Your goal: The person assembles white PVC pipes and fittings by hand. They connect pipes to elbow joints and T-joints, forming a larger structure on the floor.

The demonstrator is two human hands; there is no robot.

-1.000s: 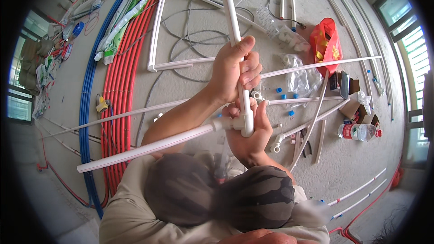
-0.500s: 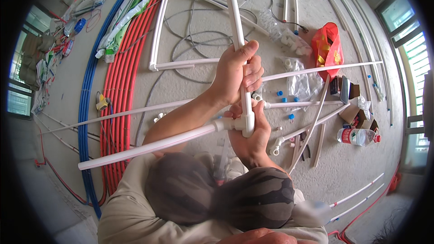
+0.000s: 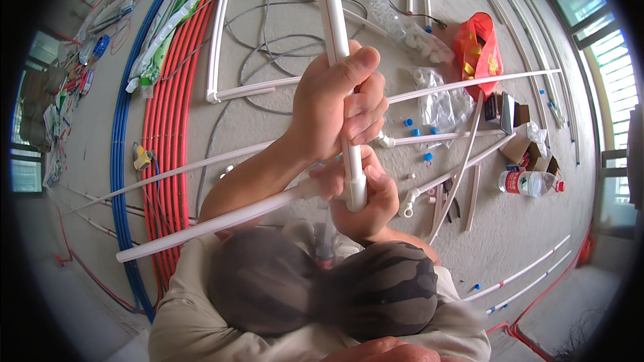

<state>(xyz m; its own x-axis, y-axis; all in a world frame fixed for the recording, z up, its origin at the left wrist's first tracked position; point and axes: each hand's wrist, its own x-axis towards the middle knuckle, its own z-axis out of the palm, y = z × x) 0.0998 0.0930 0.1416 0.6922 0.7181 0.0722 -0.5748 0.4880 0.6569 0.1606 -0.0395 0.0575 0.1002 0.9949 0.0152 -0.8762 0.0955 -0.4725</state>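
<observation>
White pipe [image 3: 333, 20]: runs from the 12 o'clock edge down to the centre, where it meets a white elbow fitting [image 3: 356, 191]; a second white pipe [image 3: 208, 224] leaves that joint toward 8 o'clock, ending over the red hoses.
Red hoses [image 3: 168, 121]: a bundle sweeping along the concrete floor [image 3: 268, 121] at 10 o'clock, with blue hoses [image 3: 121, 134] just outside it.
Loose pipes: long white lengths [image 3: 469, 84] lie across the floor at 2 o'clock, more at 4 o'clock near the rim.
Red bag [image 3: 477, 53]: sits at 1 o'clock, beside a clear plastic bag [image 3: 443, 104] and small blue caps [image 3: 416, 124].
Water bottle [image 3: 526, 182]: lies on its side at 3 o'clock, near cardboard boxes [image 3: 520, 151].
Grey cable [image 3: 268, 47]: looped on the floor at 11 o'clock, behind the upright pipe.
In the way: a dark blurred patch [image 3: 322, 288] at 6 o'clock covers the lower centre, hiding the person's lap and the wrists' lower parts.
Left hand [image 3: 335, 104]: fingers wrapped tight round the white pipe just above the joint, thumb laid up along it.
Right hand [image 3: 365, 204]: cupped under the elbow fitting, fingers closed round it, thumb pressed on its front.
</observation>
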